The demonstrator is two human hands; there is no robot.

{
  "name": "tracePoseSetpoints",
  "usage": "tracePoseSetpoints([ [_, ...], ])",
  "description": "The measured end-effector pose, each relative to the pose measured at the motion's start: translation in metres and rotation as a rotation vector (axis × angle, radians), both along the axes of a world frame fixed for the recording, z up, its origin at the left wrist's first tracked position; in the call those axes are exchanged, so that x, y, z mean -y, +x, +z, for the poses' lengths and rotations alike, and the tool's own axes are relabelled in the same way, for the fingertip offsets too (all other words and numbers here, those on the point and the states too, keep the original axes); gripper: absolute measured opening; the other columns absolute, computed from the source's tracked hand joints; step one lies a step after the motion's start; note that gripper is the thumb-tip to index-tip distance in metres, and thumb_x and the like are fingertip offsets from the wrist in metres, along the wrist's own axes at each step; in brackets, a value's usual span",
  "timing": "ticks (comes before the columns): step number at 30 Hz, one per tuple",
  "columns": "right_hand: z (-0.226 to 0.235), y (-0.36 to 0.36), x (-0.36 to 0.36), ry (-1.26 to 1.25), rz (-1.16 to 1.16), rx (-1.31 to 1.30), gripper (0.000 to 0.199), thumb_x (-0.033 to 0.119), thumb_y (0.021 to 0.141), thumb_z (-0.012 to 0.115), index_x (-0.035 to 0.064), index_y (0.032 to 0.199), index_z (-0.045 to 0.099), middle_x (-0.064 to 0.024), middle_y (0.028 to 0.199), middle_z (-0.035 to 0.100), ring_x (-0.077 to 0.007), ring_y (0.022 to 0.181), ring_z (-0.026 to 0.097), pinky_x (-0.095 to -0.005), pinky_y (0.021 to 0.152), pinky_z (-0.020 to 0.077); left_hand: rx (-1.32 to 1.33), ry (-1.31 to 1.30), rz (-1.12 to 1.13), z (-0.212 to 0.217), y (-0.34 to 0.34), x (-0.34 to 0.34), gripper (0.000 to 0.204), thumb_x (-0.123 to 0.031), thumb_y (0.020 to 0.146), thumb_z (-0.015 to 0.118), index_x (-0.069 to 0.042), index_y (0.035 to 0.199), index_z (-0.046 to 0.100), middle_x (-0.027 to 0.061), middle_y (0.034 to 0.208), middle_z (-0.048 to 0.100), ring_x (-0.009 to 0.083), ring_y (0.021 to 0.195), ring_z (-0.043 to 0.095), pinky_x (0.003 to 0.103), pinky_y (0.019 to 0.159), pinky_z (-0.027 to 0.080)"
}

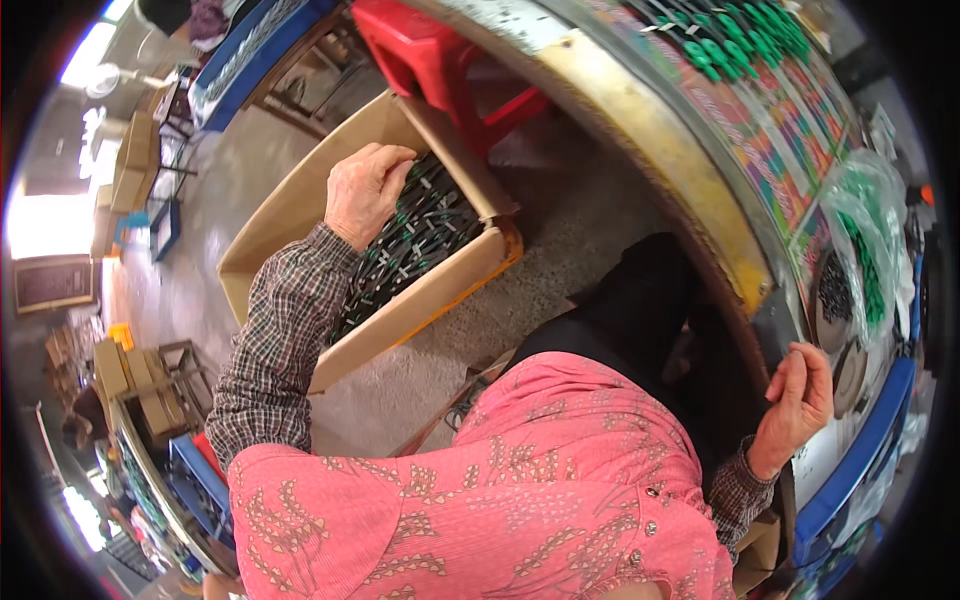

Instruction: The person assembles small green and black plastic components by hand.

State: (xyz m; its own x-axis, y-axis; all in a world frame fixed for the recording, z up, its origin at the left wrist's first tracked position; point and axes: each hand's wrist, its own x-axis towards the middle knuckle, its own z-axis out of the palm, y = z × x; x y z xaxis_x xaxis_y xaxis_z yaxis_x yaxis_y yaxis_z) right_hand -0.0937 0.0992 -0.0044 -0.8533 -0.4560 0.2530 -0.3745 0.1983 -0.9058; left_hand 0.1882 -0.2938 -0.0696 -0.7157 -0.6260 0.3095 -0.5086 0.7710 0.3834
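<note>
My left hand (362, 190) reaches down into an open cardboard box (420, 300) on the floor at my left. Its fingers curl onto the packed rows of dark, green-tipped parts (420, 235) inside; whether it grips any of them is hidden. My right hand (800, 395) rests at the near edge of the worktable (680, 150), fingers loosely bent, with nothing visible in it.
A red plastic stool (430, 55) stands beyond the box. On the table lie green parts (750, 40) on colourful printed sheets and a clear bag of green pieces (870, 250). A blue crate (850, 460) sits by my right hand. Stacked boxes stand at far left.
</note>
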Motion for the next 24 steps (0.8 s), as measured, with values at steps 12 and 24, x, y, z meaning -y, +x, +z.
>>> tracePoseSetpoints([
  [12,-0.005,-0.002,0.026,0.067,0.008,-0.078,0.011,0.005,0.094,0.058,-0.0019,0.099,0.065,0.0007,0.069,0.052,-0.0023,0.052,0.040,-0.0163,0.046,0.0279,0.329,0.273,0.294,-0.122,0.102,0.029,0.015,-0.015,0.079,0.065,-0.006,0.091,0.070,0.0159,0.084,0.068,0.0322,0.082,0.066,0.041,0.076,0.051],
  [24,-0.004,0.000,0.035,0.177,-0.095,-0.068,0.014,0.007,0.094,0.058,-0.0018,0.102,0.064,0.0007,0.073,0.053,0.0000,0.051,0.035,-0.0154,0.044,0.0223,0.279,0.243,0.480,-0.178,0.091,0.085,0.022,-0.018,0.079,0.067,-0.012,0.100,0.069,0.0147,0.097,0.067,0.0345,0.095,0.063,0.045,0.083,0.050],
])
